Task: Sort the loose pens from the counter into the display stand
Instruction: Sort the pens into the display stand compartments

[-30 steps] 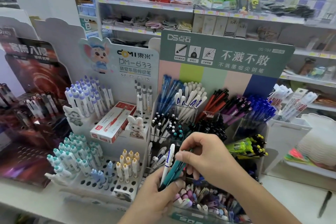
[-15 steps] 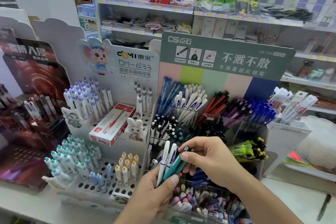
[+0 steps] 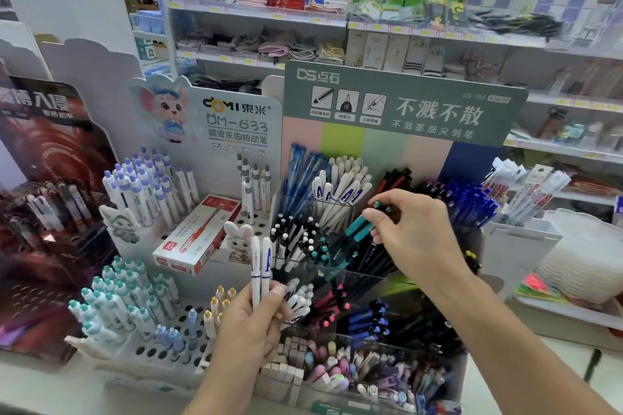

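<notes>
Right hand: the right hand (image 3: pixel 409 232) is up at the middle tier of the display stand (image 3: pixel 397 104), fingertips pinching the top end of a teal pen (image 3: pixel 358 226).
Teal pen: tilted, its lower end down among the dark and teal-capped pens in a clear compartment (image 3: pixel 337 266) of the stand; whether it touches the bottom, I cannot tell.
Left hand: the left hand (image 3: pixel 251 323) is low in front of the stand, thumb and curled fingers gripping two white pens (image 3: pixel 260 266) that stand upright, side by side and touching.
White pens: their caps reach up past the rabbit figure (image 3: pixel 237 236), and one shows blue lettering on the barrel.
Display stand: green header card with white lettering; tiers of clear compartments holding blue, white, red, purple and black pens, with a bin of mixed small items (image 3: pixel 371 377) at the front.
Neighbouring rack: just left, a white pegboard rack (image 3: pixel 148 352) with lilac-capped and teal-capped pens standing in holes, and a red-and-white box (image 3: pixel 197 234) lying on its step.
Counter: the counter (image 3: pixel 610 374) shows pale at the right edge, where a dark pen (image 3: pixel 592 364) lies loose, well apart from both hands.
</notes>
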